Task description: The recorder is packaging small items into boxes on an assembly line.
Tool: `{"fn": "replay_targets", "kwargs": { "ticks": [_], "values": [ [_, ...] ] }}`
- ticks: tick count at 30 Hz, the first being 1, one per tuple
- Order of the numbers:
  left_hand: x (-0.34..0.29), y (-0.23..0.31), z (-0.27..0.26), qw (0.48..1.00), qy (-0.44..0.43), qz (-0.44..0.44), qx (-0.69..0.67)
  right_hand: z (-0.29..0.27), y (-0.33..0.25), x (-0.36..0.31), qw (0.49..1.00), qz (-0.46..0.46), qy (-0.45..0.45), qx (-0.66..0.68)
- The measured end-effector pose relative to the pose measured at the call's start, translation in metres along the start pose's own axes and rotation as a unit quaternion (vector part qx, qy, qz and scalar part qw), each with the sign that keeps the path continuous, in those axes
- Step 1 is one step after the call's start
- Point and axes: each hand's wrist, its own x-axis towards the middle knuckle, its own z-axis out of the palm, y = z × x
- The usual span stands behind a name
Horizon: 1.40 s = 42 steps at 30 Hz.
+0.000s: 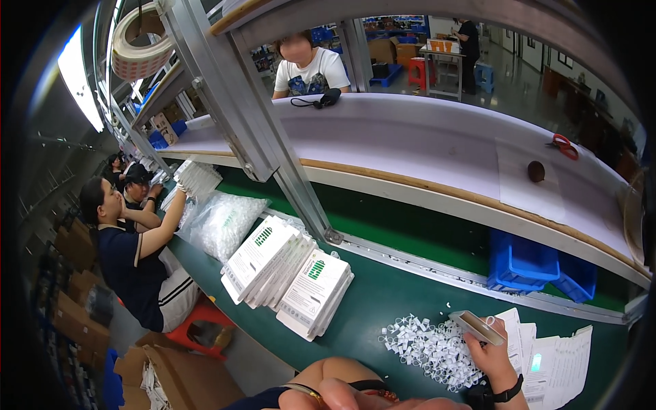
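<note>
My right hand [490, 352], with a dark band on its wrist, grips a thin flat box [478, 326] whose narrow side faces up. A small white loop [489, 321] shows by the fingertips at the box's end. Just left of this hand lies a heap of small white plastic loops [430, 352] on the green table. My left hand [335, 395] is close and cut off at the lower edge; how its fingers close is hidden. Left of the heap stand two leaning stacks of white flat boxes with green print, the near stack [314, 297] and the far stack [263, 256].
White printed boxes [557, 365] lie right of my right hand. Blue bins [523, 263] sit under the raised shelf [424, 154]. A metal post [249, 130] rises behind the stacks. A clear bag of white pieces [225, 222] lies beside a seated co-worker [137, 253]. An open carton [174, 376] stands below left.
</note>
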Motion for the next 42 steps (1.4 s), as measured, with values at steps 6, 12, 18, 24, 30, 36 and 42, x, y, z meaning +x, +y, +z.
{"fn": "replay_targets", "kwargs": {
  "ticks": [6, 12, 18, 24, 30, 36, 42],
  "values": [
    [-0.005, 0.004, 0.003, 0.887, 0.051, 0.017, -0.459, -0.002, 0.011, -0.018, 0.999, 0.033, 0.003, 0.019],
    [0.002, 0.009, -0.021, 0.792, 0.092, -0.017, -0.603, -0.006, 0.012, -0.012, 0.986, 0.083, 0.135, 0.041],
    [0.014, 0.010, 0.026, 0.217, 0.133, 0.183, -0.950, -0.008, 0.021, -0.008, 0.988, 0.123, 0.062, 0.077],
    [0.047, 0.039, 0.008, -0.160, 0.393, 0.337, -0.840, -0.007, 0.025, -0.001, 0.994, 0.041, 0.055, 0.081],
    [0.055, 0.023, 0.016, -0.065, 0.440, 0.432, -0.785, -0.004, 0.031, -0.002, 0.996, -0.012, 0.074, 0.053],
    [0.053, 0.018, 0.013, -0.052, 0.369, 0.471, -0.799, -0.001, 0.038, -0.004, 0.997, -0.009, 0.074, 0.036],
    [0.058, 0.025, -0.001, -0.055, 0.379, 0.494, -0.781, 0.003, 0.039, 0.000, 0.997, -0.030, 0.074, 0.017]
  ]
}}
